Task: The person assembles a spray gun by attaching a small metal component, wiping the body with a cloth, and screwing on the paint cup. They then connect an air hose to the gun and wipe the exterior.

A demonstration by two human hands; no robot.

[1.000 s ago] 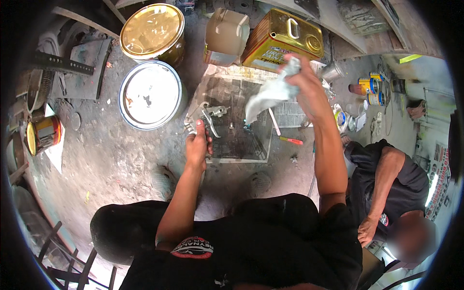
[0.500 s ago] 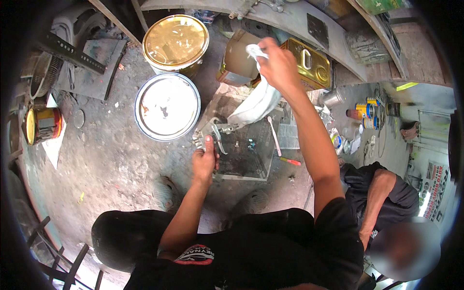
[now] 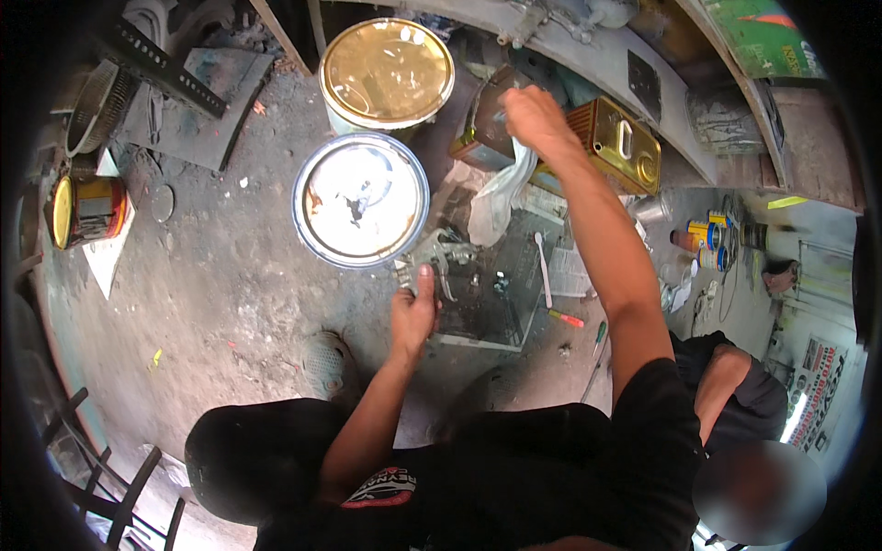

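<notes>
My left hand (image 3: 415, 317) is closed around a silver metal spray gun (image 3: 443, 255), thumb up along it, low over the dark sheet. Its curved trigger shows beside my fingers. My right hand (image 3: 540, 119) is closed on a white cloth (image 3: 501, 200), which hangs down towards the spray gun. That fist is above the edge of an open-topped square tin (image 3: 475, 138); the tin's contents cannot be made out. On the dark sheet (image 3: 487, 314) lie a few small parts (image 3: 501, 283). Right of them are a pale long-handled brush (image 3: 544, 268) and an orange-handled tool (image 3: 566, 318).
A large bucket with a gold lid (image 3: 390, 69) and a white can lid (image 3: 363, 202) stand left of the tin. A gold rectangular can (image 3: 627, 156) is right of it. Below a shelf edge (image 3: 675, 119), several small cans (image 3: 712, 239) stand. Another person (image 3: 735, 390) crouches at right.
The view has shifted, so most things sit further right in the picture. My right fist is closer over the open tin, and the cloth hangs more bunched. My left hand keeps its hold on the spray gun.
</notes>
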